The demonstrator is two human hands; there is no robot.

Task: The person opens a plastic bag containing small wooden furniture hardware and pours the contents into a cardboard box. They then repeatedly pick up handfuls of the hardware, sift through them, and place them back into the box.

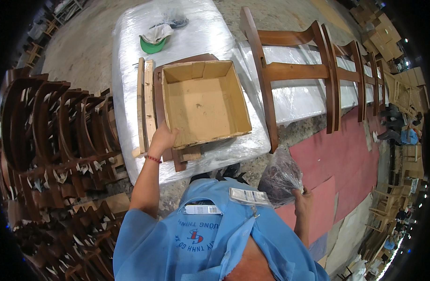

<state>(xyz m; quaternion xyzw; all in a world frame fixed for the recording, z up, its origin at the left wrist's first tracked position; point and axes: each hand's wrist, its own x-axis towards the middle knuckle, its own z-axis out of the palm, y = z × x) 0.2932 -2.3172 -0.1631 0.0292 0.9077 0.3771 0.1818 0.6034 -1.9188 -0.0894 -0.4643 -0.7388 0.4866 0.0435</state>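
Note:
An open cardboard box point(203, 105) with nothing inside rests on wooden pieces on a plastic-wrapped stack point(130, 42). My left hand point(163, 139) grips the box's near left corner, its fingers over the wall. At my right side, my right hand point(302, 199) is closed around the gathered neck of a clear plastic bag point(281, 178). Dark contents fill the bag; I cannot make out what they are. Pale wooden strips point(149, 100) lie along the box's left side, and a dark brown board point(179, 160) sticks out beneath it.
A green and white cap point(155, 38) lies on the wrap beyond the box. Brown wooden chair frames point(294, 72) stand in a row at the right. Dark curved wooden parts point(37, 122) are piled at the left. Red sheets point(336, 159) cover the floor; people point(404, 136) are farther right.

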